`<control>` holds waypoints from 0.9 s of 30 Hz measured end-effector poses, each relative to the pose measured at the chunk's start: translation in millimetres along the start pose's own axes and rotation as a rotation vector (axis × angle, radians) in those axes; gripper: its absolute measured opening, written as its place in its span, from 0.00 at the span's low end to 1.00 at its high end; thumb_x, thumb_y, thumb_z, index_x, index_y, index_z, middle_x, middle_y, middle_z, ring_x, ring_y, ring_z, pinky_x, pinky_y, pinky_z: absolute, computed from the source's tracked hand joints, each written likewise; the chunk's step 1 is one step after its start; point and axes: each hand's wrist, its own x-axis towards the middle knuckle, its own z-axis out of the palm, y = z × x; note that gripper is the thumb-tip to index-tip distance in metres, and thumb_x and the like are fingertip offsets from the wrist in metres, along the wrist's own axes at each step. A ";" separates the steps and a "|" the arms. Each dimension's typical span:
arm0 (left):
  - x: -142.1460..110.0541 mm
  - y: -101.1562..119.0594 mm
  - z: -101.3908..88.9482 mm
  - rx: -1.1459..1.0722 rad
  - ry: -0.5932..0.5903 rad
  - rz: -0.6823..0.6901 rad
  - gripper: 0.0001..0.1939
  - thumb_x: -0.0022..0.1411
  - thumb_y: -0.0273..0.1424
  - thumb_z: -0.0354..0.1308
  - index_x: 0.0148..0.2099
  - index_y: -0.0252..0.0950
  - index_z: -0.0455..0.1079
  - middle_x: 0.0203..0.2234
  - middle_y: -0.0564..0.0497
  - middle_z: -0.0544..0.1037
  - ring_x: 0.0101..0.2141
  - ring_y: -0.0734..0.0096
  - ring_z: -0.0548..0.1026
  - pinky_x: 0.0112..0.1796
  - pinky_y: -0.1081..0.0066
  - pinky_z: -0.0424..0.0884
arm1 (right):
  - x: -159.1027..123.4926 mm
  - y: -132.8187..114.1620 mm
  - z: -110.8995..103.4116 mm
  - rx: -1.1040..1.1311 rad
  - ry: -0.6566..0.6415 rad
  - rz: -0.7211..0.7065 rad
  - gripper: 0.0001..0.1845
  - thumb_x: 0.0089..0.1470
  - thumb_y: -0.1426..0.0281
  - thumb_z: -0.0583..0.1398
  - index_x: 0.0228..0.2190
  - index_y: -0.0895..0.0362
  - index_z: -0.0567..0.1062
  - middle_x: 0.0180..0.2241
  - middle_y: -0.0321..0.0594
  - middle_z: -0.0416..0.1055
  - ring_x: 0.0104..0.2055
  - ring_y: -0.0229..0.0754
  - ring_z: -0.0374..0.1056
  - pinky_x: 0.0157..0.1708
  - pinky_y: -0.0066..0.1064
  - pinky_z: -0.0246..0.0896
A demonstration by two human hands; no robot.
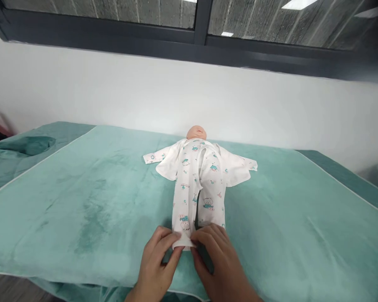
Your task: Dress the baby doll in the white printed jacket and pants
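A baby doll (196, 132) lies on its back, its head toward the wall, and white printed baby clothes cover its body. The jacket's (236, 163) sleeves spread out to both sides. Over the front lie the baby trousers (184, 197), legs pointing toward me. My left hand (159, 260) pinches the left side of the cuff on the left trouser leg between thumb and fingers. On the other side of that same cuff, my right hand (216, 258) is closed in a pinch. The lower end of the right trouser leg is partly hidden behind my right hand.
A green velvety cover (97, 197) with pale piping lies under the doll. Behind it rises a white wall (113, 92) with a dark-framed window (201, 25). At the far left is a bunched green fold (25, 145). The cover's front edge hangs down near me.
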 end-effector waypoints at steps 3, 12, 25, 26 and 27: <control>-5.7 -0.6 0.9 0.030 -0.018 0.012 0.12 0.62 0.22 0.57 0.47 0.39 0.69 0.32 0.52 0.70 0.30 0.76 0.72 0.31 0.77 0.71 | -15.9 10.5 -10.9 0.006 0.026 -0.050 0.16 0.57 0.79 0.56 0.46 0.54 0.67 0.43 0.42 0.71 0.47 0.43 0.67 0.47 0.36 0.64; -4.2 2.4 -0.7 0.058 -0.102 0.017 0.11 0.62 0.26 0.58 0.48 0.39 0.68 0.34 0.49 0.71 0.34 0.70 0.72 0.33 0.71 0.72 | -49.3 57.3 -1.0 -0.167 0.139 0.365 0.16 0.55 0.71 0.59 0.47 0.52 0.69 0.45 0.44 0.71 0.46 0.48 0.68 0.43 0.41 0.67; 23.5 23.8 24.2 0.329 -0.196 0.202 0.21 0.60 0.24 0.58 0.56 0.37 0.64 0.46 0.41 0.70 0.48 0.55 0.68 0.47 0.52 0.68 | -28.5 17.9 -50.9 0.233 0.089 0.149 0.08 0.58 0.78 0.52 0.36 0.53 0.67 0.32 0.37 0.68 0.32 0.37 0.67 0.31 0.26 0.64; 24.4 24.3 25.3 0.322 -0.197 0.185 0.19 0.60 0.23 0.56 0.54 0.38 0.65 0.45 0.42 0.71 0.46 0.57 0.68 0.46 0.54 0.68 | -29.0 18.6 -52.0 0.202 0.054 0.137 0.09 0.57 0.78 0.53 0.36 0.53 0.68 0.32 0.37 0.68 0.32 0.37 0.67 0.31 0.26 0.64; 24.5 24.2 25.6 0.306 -0.187 0.167 0.17 0.60 0.21 0.55 0.52 0.38 0.67 0.43 0.43 0.71 0.44 0.59 0.69 0.44 0.56 0.69 | -29.9 20.2 -51.7 0.175 0.018 0.124 0.09 0.56 0.78 0.53 0.36 0.53 0.68 0.32 0.37 0.68 0.32 0.37 0.67 0.31 0.26 0.64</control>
